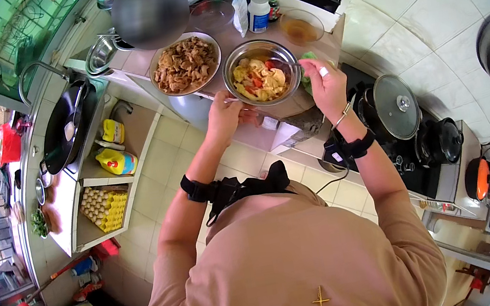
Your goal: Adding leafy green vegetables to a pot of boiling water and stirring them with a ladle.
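Note:
In front of me a steel bowl (234,85) holds cooked egg with tomato pieces (262,78). My right hand (326,85), with a ring on one finger, pinches the handle of a thin utensil (292,64) that reaches over the bowl's right rim into the food. My left hand (224,117) is at the lower left of the bowl with its fingers curled; a small pale thing shows at the fingertips, and whether they grip it or the rim is unclear. Left of the bowl stands a plate (156,81) heaped with cooked meat pieces (185,64).
Behind the bowl are a white bottle with a blue label (259,14) and a glass dish (302,26) with brown liquid. To the right, a lidded pan (396,107) and a black pot (445,143) sit on the stove. At left is a wok (65,128); egg trays (105,209) lie below.

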`<state>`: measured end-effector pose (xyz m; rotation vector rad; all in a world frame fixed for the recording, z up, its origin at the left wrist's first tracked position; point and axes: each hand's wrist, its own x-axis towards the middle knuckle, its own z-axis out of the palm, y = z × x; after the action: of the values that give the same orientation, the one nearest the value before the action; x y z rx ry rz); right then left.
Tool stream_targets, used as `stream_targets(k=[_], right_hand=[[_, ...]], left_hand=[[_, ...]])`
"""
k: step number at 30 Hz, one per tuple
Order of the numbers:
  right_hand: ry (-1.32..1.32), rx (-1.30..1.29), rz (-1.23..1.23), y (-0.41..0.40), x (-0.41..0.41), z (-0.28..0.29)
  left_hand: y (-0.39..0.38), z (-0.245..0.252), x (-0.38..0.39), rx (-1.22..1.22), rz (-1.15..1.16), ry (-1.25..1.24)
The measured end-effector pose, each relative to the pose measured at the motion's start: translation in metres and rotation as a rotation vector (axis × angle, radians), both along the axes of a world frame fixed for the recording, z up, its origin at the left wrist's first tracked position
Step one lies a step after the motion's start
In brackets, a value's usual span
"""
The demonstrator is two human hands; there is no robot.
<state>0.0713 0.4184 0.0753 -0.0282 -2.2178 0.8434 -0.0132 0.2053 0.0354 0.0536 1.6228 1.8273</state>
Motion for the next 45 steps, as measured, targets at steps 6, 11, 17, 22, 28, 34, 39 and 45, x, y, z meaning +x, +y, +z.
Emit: stream_targets(k=[6,11,17,22,28,34,39,45], right_hand=[[-0.026,-0.106,-0.004,0.007,-0.020,-0.022],[-0.084,-0.189,-0.043,-0.007,-0.008,-0.019],[-0.034,-0.137,-0.217,0.000,-0.002,-0.011],[-0.029,-0.159,-0.358,-0.012,-0.003,-0.026],[-0.074,-0.445,-0.394,-0.050,-0.001,-0.033],[-0.041,-0.114,-0.384,-0.079,0.013,-0.004],[0.028,0.100,-0.473,-0.063,0.008,-0.005],[0.040,-0.020,-0.577,-0.058,0.001,-0.027]], left_hand=[[-0.002,0.003,-0.008,0.046,-0.043,-0.049],[-0.005,-0.003,-0.021,0.030,-0.106,-0.078],[-0.011,-0.007,-0.037,0.044,-0.215,-0.070],[-0.015,-0.005,-0.053,0.071,-0.309,-0.056],[-0.015,-0.006,-0.065,0.090,-0.437,-0.007],[-0.017,-0.007,-0.073,0.148,-0.503,-0.046],[-0.018,-0.006,-0.076,0.118,-0.530,-0.039],[-0.016,-0.015,-0.082,0.183,-0.580,-0.081]])
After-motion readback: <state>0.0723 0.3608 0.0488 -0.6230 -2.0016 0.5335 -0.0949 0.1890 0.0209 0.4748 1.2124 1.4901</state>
